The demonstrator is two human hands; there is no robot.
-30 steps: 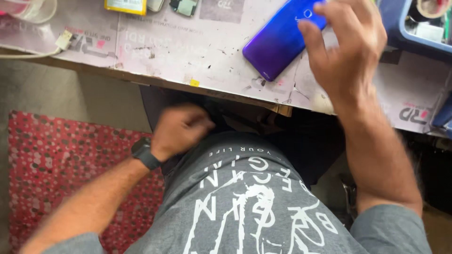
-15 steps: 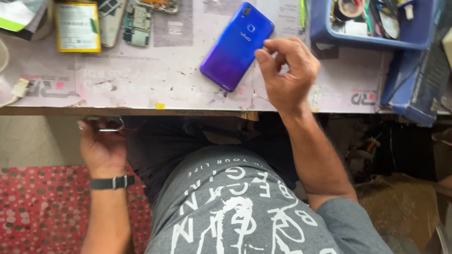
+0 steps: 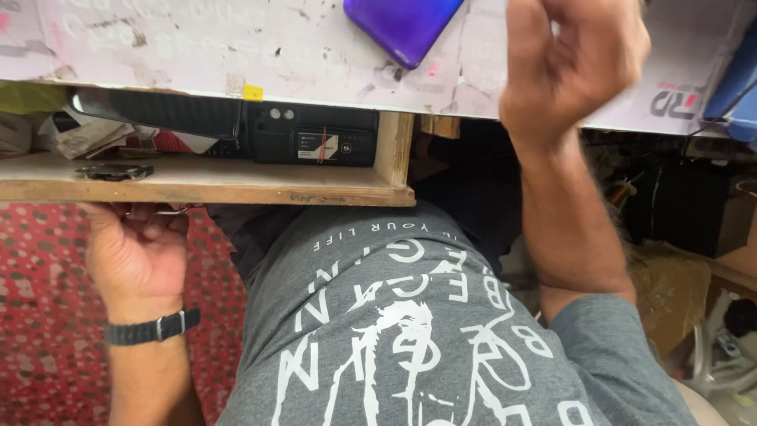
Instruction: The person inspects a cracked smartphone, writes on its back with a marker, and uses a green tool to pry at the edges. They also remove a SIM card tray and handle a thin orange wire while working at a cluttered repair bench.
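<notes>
The left hand [image 3: 136, 256] grips the front edge of the pulled-out wooden drawer [image 3: 236, 189]; the right hand [image 3: 572, 67], loosely curled and holding nothing, hovers just beside the glossy purple-blue phone [image 3: 402, 24]. Drawer open, contents untouched.

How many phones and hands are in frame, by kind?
Purple-blue phone on the worktop: 1
Black phones in the pulled-out drawer, a slim one and a keypad one: 2
Hands, left hand at the drawer front and right hand raised over the worktop: 2
Total: 5
</notes>
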